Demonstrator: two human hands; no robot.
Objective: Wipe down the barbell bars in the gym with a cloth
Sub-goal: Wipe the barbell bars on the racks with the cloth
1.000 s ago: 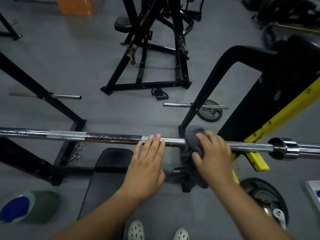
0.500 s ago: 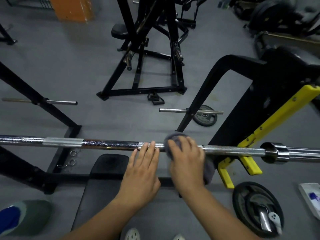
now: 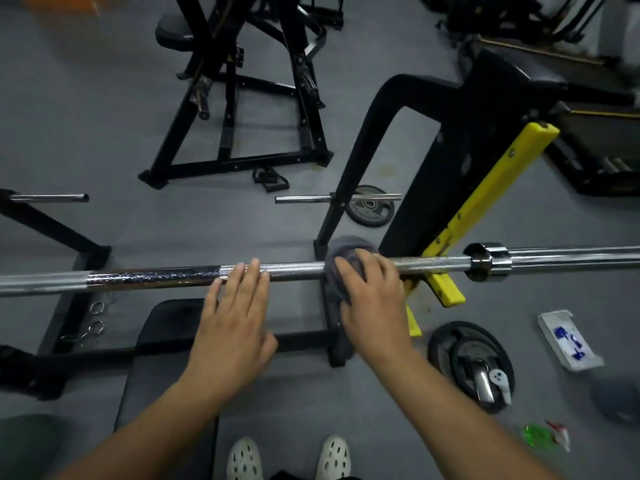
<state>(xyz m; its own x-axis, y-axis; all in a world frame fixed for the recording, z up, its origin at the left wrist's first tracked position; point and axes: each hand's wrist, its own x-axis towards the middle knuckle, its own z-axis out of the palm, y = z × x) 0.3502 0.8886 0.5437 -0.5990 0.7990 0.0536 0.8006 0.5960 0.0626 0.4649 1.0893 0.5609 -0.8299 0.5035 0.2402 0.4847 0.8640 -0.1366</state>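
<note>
While left hand (image 3: 235,327) steadies, right hand (image 3: 374,306) wipes.
Right grip clamps cloth (image 3: 346,249) round barbell bar (image 3: 156,277); left fingers (image 3: 254,273) lie flat, unclenched, just left of it, likely preventing roll.

Grey floor (image 3: 104,133), bearing a black padded bench (image 3: 162,358) in the near middle and a black machine frame (image 3: 239,162) farther off. Lying flat on it: a small weight plate (image 3: 370,211) just beside the foot of a black upright, a larger weight plate (image 3: 471,365) nearer and to the right, a white packet (image 3: 569,339) with blue print just right of that, and a green wrapper (image 3: 540,436) nearer still. Toward the left, shiny metal clips (image 3: 95,320) beside a black base bar; farther off, a black strap handle (image 3: 272,178) near the frame's foot.
</note>
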